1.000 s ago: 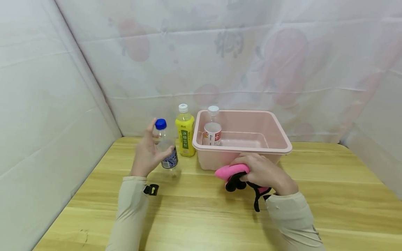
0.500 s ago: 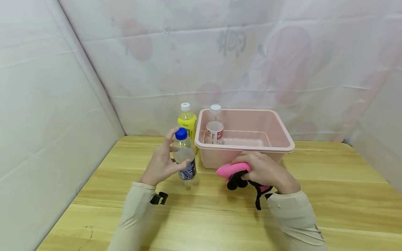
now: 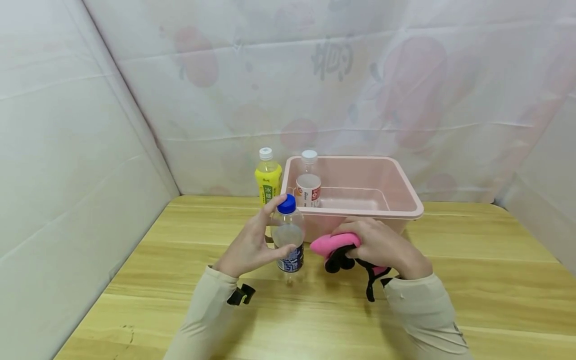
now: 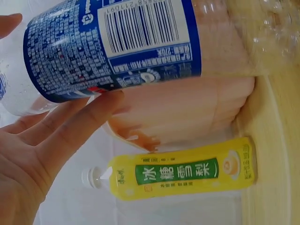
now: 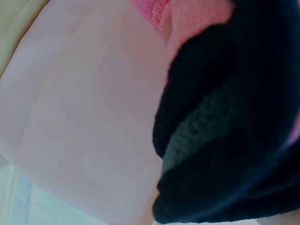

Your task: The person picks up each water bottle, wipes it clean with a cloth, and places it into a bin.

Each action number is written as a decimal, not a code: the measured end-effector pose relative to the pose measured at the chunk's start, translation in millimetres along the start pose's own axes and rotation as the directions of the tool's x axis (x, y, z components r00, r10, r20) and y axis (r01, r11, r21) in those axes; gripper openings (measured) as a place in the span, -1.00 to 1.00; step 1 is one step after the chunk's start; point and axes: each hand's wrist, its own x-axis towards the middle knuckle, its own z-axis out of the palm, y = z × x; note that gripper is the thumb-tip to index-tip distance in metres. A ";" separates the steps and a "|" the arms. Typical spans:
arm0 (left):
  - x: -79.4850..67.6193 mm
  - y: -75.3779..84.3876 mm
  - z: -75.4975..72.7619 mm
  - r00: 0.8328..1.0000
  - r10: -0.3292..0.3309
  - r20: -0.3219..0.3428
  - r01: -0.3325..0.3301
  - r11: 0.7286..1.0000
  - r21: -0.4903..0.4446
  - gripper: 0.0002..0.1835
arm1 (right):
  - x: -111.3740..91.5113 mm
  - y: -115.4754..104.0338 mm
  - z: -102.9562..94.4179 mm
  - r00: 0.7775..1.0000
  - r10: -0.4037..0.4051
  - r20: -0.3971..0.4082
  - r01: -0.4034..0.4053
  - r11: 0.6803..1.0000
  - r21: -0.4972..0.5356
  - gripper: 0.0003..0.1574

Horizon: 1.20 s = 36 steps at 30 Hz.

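My left hand [image 3: 251, 245] grips a clear plastic bottle [image 3: 288, 232] with a blue cap and a blue label, fingers behind it and thumb across its front. It stands roughly upright in front of the pink bin's near left corner. The left wrist view shows the bottle's label [image 4: 112, 44] and barcode close up, the fingers [image 4: 89, 115] against its side. My right hand [image 3: 375, 245] holds a pink and black plush toy [image 3: 335, 245] close before the bin's front wall. Its black fabric [image 5: 211, 122] fills much of the right wrist view, and part of the toy is hidden under the hand.
The pink plastic bin [image 3: 355, 214] sits at the back of the wooden table [image 3: 315, 325]. Inside its left end stands a clear bottle [image 3: 308, 187] with a white cap. A yellow drink bottle [image 3: 268, 177] stands left of the bin. A pale cloth [image 3: 252, 90] hangs behind.
My left hand has carried the blue-capped bottle to the right and nearer to me, from left of the yellow bottle to before the bin. The right hand with the plush toy stays in place.
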 end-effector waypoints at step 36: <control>-0.7 -0.8 -0.6 0.998 0.029 -0.054 -0.026 0.999 0.048 0.05 | 25.2 -40.4 26.9 0.716 -0.283 -0.638 0.430 0.899 0.083 -0.27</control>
